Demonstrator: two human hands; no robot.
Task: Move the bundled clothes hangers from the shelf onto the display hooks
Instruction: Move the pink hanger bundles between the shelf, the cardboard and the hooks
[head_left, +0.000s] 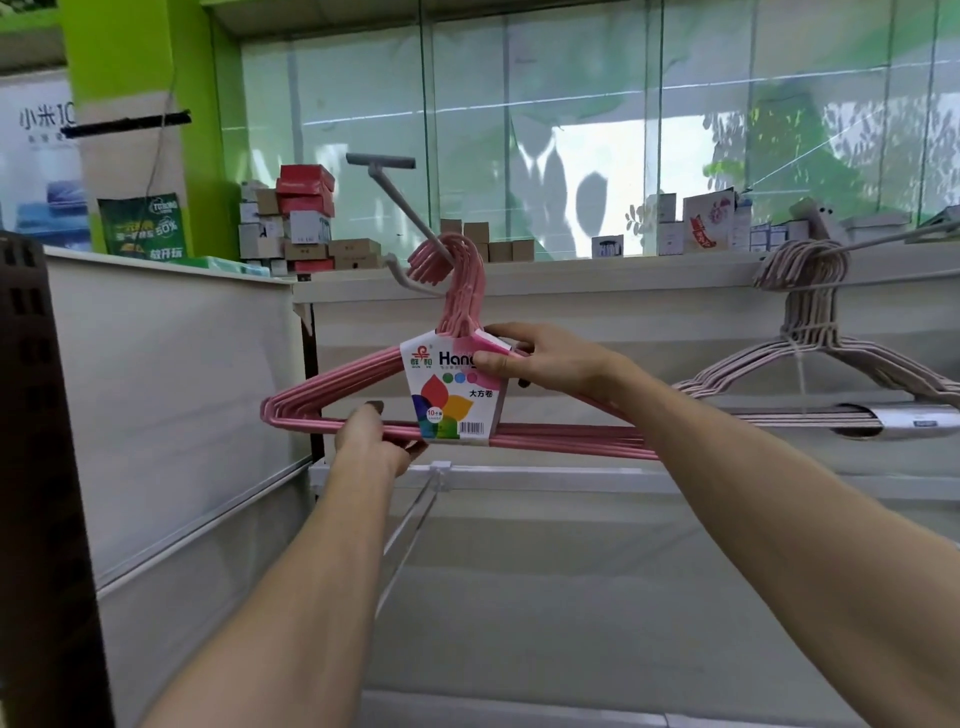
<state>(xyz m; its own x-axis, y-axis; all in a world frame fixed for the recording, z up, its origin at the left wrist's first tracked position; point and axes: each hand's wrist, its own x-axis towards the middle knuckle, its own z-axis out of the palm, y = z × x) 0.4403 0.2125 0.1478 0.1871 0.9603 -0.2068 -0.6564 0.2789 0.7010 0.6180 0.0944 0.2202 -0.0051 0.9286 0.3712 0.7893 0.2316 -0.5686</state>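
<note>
A bundle of pink hangers (332, 384) with a white paper label (451, 395) hangs in front of me, its hooks looped over a grey display hook (400, 213). My left hand (371, 439) grips the bottom bars left of the label. My right hand (540, 364) pinches the label's upper right edge at the bundle's neck. A second bundle of beige hangers (810, 338) hangs on another display hook (893, 236) at the right.
A white shelf (571, 475) with a wire divider lies below the hangers. A white side panel (171, 374) stands at the left, a dark perforated post at the far left. Stacked boxes (296, 218) sit on the top ledge before a glass wall.
</note>
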